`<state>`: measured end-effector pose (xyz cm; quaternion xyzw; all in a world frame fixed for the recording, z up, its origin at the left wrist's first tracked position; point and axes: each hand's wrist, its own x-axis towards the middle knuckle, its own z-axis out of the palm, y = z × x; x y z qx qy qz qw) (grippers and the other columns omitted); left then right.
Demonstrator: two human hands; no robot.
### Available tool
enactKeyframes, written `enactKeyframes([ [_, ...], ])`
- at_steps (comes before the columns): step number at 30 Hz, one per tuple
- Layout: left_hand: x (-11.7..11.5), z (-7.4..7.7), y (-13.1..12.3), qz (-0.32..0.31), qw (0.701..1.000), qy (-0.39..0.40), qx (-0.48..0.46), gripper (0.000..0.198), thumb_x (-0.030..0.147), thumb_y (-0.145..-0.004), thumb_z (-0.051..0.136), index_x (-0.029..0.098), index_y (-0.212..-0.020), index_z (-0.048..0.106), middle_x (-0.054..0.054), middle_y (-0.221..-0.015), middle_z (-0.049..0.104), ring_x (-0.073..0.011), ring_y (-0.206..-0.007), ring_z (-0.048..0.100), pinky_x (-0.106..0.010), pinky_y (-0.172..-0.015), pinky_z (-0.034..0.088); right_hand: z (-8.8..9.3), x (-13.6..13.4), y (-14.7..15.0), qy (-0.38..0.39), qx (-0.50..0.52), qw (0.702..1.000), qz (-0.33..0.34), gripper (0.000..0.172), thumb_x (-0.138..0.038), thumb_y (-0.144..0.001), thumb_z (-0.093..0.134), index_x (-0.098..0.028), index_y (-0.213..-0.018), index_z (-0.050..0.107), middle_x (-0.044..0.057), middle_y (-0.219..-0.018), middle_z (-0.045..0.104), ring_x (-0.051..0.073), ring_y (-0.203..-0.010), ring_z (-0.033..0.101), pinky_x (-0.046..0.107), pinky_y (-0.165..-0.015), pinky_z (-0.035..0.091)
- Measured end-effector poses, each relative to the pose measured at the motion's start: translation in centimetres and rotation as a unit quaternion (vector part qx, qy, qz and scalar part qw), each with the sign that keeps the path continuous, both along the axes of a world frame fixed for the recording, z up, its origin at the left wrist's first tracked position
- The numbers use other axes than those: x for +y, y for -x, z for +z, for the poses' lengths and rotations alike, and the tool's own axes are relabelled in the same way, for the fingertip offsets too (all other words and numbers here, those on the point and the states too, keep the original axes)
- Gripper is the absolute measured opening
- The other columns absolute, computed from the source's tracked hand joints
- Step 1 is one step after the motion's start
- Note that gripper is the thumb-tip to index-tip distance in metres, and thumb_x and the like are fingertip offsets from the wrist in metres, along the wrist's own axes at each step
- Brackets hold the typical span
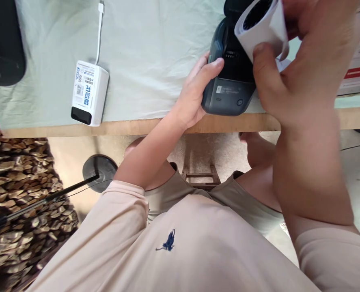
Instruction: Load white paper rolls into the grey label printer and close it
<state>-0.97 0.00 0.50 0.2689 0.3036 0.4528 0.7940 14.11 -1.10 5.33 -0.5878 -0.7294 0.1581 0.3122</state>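
My left hand grips the side of a dark portable label printer, its thumb on the near edge of the body. The printer's lid stands raised at the far end, and the black paper bay shows inside. Above the bay, my right hand pinches a white paper roll with a dark core, tilted over the printer. A loose flap of paper hangs at the roll's right side. Part of the right hand's fingers lies behind the roll and wrist.
A white power bank with a short white cable lies on the cloth-covered table. At the far left is a black object. A white and red printed item sits at right. Stacked firewood and a stand base are below.
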Motion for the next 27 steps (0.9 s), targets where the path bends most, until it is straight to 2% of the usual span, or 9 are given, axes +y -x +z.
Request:
enactKeyframes([
  [4, -0.1, 0.1, -0.1, 0.002, 0.999, -0.041, -0.001, 0.010, 0.030, -0.079, 0.052, 0.026, -0.087, 0.057, 0.002, -0.077, 0.060, -0.0106, -0.069, 0.059, -0.023, -0.059, 0.045, 0.0, 0.1, -0.4, -0.006, -0.099, 0.995, 0.030, 0.047, -0.036, -0.072, 0.042, -0.016, -0.115, 0.042, -0.001, -0.107, 0.042, 0.002, -0.096, 0.048, 0.020, -0.086, 0.039],
  [7, -0.2, 0.1, -0.2, 0.000, 0.999, -0.050, 0.019, 0.013, 0.027, -0.080, 0.050, 0.025, -0.092, 0.055, 0.003, -0.076, 0.058, -0.0117, -0.076, 0.061, -0.022, -0.062, 0.046, -0.2, 0.5, -0.3, 0.024, -0.150, 0.988, 0.007, 0.046, -0.035, -0.067, 0.046, -0.020, -0.111, 0.043, -0.002, -0.105, 0.048, 0.008, -0.100, 0.051, 0.027, -0.090, 0.041],
  [9, -0.2, 0.1, -0.2, -0.001, 0.999, -0.047, 0.026, 0.015, 0.026, -0.079, 0.051, 0.025, -0.094, 0.054, 0.003, -0.077, 0.059, -0.0127, -0.081, 0.062, -0.022, -0.065, 0.047, -0.3, 0.7, -0.1, 0.050, -0.172, 0.984, -0.008, 0.040, -0.034, -0.067, 0.044, -0.023, -0.106, 0.047, -0.006, -0.106, 0.051, 0.010, -0.101, 0.052, 0.032, -0.094, 0.042],
  [13, 0.0, -0.1, -0.1, -0.005, 1.000, -0.023, 0.012, 0.013, 0.029, -0.079, 0.052, 0.025, -0.091, 0.056, 0.002, -0.079, 0.060, -0.0158, -0.091, 0.063, -0.022, -0.067, 0.049, -0.7, 1.0, -0.1, 0.044, -0.160, 0.986, -0.018, 0.030, -0.039, -0.072, 0.040, -0.028, -0.095, 0.056, -0.011, -0.099, 0.055, 0.008, -0.106, 0.051, 0.035, -0.101, 0.040],
  [17, 0.2, 0.3, -0.1, -0.007, 1.000, 0.022, 0.006, 0.015, 0.033, -0.079, 0.049, 0.022, -0.085, 0.058, 0.000, -0.077, 0.062, -0.0180, -0.098, 0.063, -0.023, -0.068, 0.051, -1.1, 0.8, -0.1, 0.000, -0.140, 0.990, -0.021, 0.036, -0.053, -0.077, 0.035, -0.034, -0.097, 0.060, -0.009, -0.096, 0.055, 0.006, -0.104, 0.050, 0.034, -0.100, 0.039],
  [22, 0.2, 1.0, -0.2, -0.003, 1.000, -0.017, -0.019, 0.032, 0.035, -0.086, 0.034, 0.018, -0.076, 0.060, -0.003, -0.073, 0.063, -0.0186, -0.100, 0.063, -0.025, -0.070, 0.052, -1.3, 0.2, 0.4, -0.032, -0.126, 0.991, 0.020, 0.030, -0.055, -0.075, 0.041, -0.040, -0.089, 0.062, -0.011, -0.091, 0.057, 0.006, -0.104, 0.048, 0.035, -0.098, 0.038],
  [27, 0.2, 0.7, 0.1, 0.000, 1.000, 0.017, -0.005, 0.014, 0.029, -0.081, 0.048, 0.020, -0.078, 0.059, -0.001, -0.075, 0.065, -0.0161, -0.087, 0.066, -0.025, -0.073, 0.051, -1.3, 0.0, 0.5, -0.049, -0.113, 0.991, 0.054, 0.036, -0.059, -0.069, 0.047, -0.035, -0.090, 0.063, -0.009, -0.091, 0.057, 0.007, -0.103, 0.048, 0.033, -0.096, 0.038],
])
